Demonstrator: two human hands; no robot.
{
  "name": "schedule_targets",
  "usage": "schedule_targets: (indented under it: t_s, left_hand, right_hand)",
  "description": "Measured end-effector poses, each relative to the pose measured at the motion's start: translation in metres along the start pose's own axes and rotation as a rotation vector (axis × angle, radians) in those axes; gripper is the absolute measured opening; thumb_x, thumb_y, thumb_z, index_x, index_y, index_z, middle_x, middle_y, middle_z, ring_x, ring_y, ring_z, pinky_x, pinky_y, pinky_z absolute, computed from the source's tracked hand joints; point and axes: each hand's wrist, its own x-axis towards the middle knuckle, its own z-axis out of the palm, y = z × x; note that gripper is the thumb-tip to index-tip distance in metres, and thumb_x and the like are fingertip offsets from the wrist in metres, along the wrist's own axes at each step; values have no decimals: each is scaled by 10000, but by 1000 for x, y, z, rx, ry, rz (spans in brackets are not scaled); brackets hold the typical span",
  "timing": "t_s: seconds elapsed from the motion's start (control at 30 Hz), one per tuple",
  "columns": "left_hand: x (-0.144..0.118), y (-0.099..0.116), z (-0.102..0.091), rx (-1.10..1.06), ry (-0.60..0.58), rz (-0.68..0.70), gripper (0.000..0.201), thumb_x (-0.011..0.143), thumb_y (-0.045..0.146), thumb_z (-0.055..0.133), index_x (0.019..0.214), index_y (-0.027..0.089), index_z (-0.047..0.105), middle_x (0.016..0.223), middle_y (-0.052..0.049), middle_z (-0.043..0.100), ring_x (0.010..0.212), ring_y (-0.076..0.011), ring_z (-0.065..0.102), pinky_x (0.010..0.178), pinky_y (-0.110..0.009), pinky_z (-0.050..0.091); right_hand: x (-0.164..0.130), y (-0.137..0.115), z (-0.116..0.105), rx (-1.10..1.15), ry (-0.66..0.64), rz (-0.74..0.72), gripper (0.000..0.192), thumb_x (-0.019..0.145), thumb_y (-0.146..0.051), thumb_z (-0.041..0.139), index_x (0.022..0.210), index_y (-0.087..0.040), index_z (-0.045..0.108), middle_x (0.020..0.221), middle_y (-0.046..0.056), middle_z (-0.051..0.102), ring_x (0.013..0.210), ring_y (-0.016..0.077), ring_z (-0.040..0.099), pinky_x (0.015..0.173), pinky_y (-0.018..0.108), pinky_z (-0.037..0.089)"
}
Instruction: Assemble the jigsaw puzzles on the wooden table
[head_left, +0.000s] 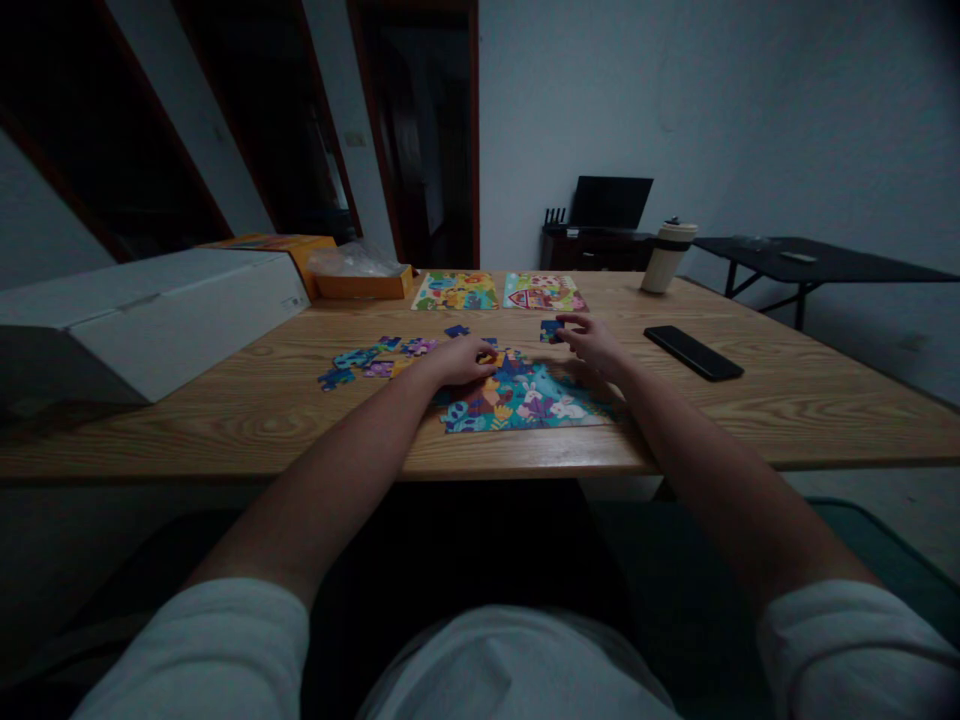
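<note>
A partly joined jigsaw puzzle [525, 405] with white rabbits and plants on teal lies near the table's front edge. Just above its far right side, my right hand [592, 345] pinches a dark blue puzzle piece [550, 331] between thumb and fingers. My left hand [466, 360] rests at the puzzle's upper left, its fingers curled down; whether they hold a piece is hidden. Loose puzzle pieces [360, 357] in blue, teal and purple lie spread to the left of that hand. One blue piece [457, 330] sits a little beyond it.
Two bright finished pictures [455, 291] lie at the table's far edge. On the left are a large white box [187, 310] and an orange tray [365, 284] with clear plastic. A black phone [691, 352] and a lidded cup [669, 258] stand to the right on the wooden table [810, 420].
</note>
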Motion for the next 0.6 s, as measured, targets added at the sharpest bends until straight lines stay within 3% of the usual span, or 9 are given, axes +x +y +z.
schedule_targets:
  t_s: [0.13, 0.3, 0.4, 0.6]
  left_hand:
    - [-2, 1, 0, 20, 82, 8, 343, 821, 375, 638, 1132, 255, 719, 988, -60, 753, 843, -224, 690, 688, -269, 487]
    - [-6, 4, -12, -22, 273, -35, 278, 807, 213, 618, 1055, 235, 742, 916, -46, 754, 806, -202, 684, 742, -282, 505]
    - [-9, -3, -24, -61, 406, -96, 266, 808, 183, 593, 1025, 216, 743, 933, -56, 747, 809, -202, 677, 752, -293, 509]
    - [-16, -15, -39, -193, 542, -180, 324, 806, 118, 494, 1036, 185, 712, 822, -44, 719, 710, -176, 655, 697, -277, 508]
  right_hand:
    - [0, 1, -3, 24, 30, 14, 418, 800, -339, 667, 1188, -197, 603, 864, 54, 721, 537, 109, 471, 494, 238, 353]
    - [1, 0, -16, 66, 104, -6, 465, 759, -393, 680, 1176, -200, 606, 892, 63, 712, 588, 120, 501, 533, 246, 392]
    - [3, 1, -30, 62, 187, -14, 420, 758, -346, 644, 1145, -183, 639, 841, 55, 681, 591, 119, 487, 522, 240, 374]
    - [6, 4, -47, -2, 331, 42, 323, 734, -260, 602, 1035, -166, 671, 764, 44, 647, 570, 121, 476, 500, 238, 362]
